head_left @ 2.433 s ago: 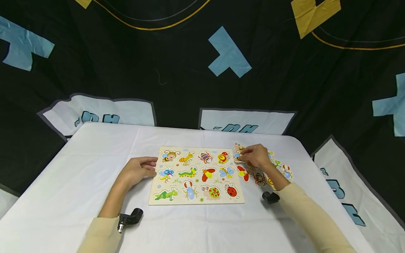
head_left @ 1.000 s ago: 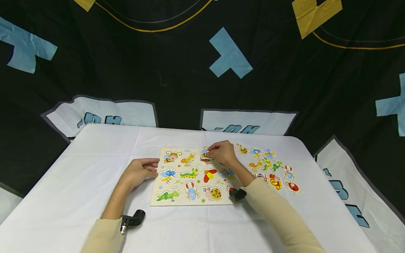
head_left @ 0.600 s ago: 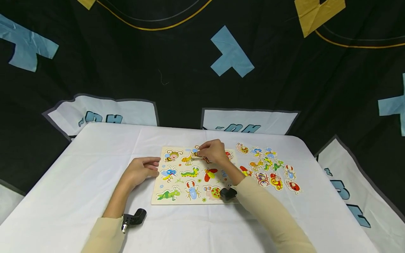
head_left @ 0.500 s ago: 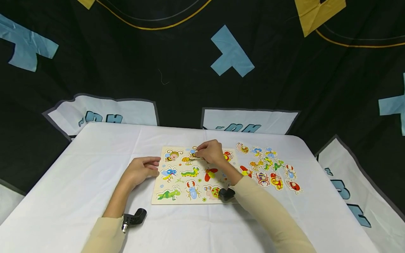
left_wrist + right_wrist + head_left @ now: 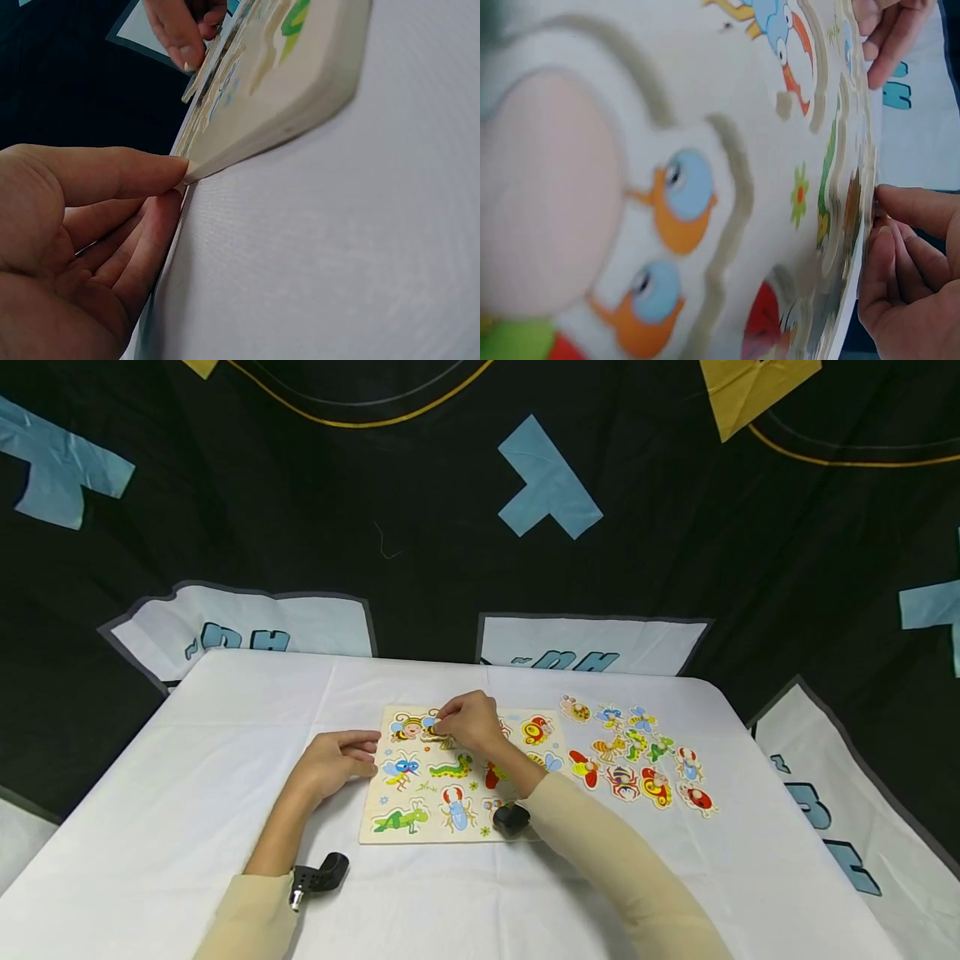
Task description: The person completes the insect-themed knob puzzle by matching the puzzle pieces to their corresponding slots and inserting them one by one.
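My right hand (image 5: 471, 723) pinches a bee puzzle piece (image 5: 431, 726) between thumb and fingers. It holds the piece low over the top row of the wooden insect puzzle board (image 5: 416, 837), just right of the printed bee (image 5: 408, 729). The fingers hide part of the piece. My left hand (image 5: 330, 767) lies at the board's left side, its fairly straight fingertips touching the edge. In the left wrist view, the left hand's fingertips (image 5: 176, 171) meet the board's corner. The right wrist view shows the right hand (image 5: 919, 259) close over the board's recessed outlines.
Several loose insect pieces lie on the white tablecloth right of the board, among them a ladybird (image 5: 696, 798), a spider (image 5: 623, 783) and a stag beetle (image 5: 687, 764). A black wrist camera (image 5: 512, 820) hangs over the board's lower right. A dark curtain (image 5: 420, 527) stands behind the table.
My right hand has taken the bee piece from the loose pile and carried it left across the board, past the spider, to the top-left area. The left hand stays at the board's edge.
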`<state>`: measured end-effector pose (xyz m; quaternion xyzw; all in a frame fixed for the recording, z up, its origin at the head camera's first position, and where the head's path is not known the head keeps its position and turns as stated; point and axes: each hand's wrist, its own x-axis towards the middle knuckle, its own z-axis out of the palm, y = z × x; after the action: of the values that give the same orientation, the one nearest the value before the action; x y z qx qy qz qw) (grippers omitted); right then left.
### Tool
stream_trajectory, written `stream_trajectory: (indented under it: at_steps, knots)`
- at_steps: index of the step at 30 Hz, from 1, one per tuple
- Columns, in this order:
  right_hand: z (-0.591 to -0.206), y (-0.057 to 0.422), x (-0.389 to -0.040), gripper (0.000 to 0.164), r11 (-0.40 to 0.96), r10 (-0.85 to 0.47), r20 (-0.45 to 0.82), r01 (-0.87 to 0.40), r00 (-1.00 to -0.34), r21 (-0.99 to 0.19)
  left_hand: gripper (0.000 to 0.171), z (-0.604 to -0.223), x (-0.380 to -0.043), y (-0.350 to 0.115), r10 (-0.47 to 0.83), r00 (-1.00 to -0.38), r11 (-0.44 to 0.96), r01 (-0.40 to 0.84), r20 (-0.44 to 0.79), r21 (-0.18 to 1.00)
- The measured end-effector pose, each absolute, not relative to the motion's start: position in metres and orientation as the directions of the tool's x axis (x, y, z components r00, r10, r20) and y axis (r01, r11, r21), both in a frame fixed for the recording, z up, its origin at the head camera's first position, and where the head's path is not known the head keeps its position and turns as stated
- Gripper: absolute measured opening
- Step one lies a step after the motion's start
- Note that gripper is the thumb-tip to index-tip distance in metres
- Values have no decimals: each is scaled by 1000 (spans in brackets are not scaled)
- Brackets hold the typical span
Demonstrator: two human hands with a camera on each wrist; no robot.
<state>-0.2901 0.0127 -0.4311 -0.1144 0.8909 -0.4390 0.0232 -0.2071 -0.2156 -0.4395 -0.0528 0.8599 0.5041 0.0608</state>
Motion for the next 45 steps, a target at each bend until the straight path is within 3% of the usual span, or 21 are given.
stream_trajectory:
  at_steps: [28,45]
  knots:
    - [-436,-27,-292,6,638,-250,57,-209,-966,-741,58,-443,-210,-214,-5,-989,481,-130,-145,867]
    - [-439,-33,-290,6,596,-228,22,-158,-973,-787,59,-442,-209,-217,-25,-987,506,-147,-156,850]
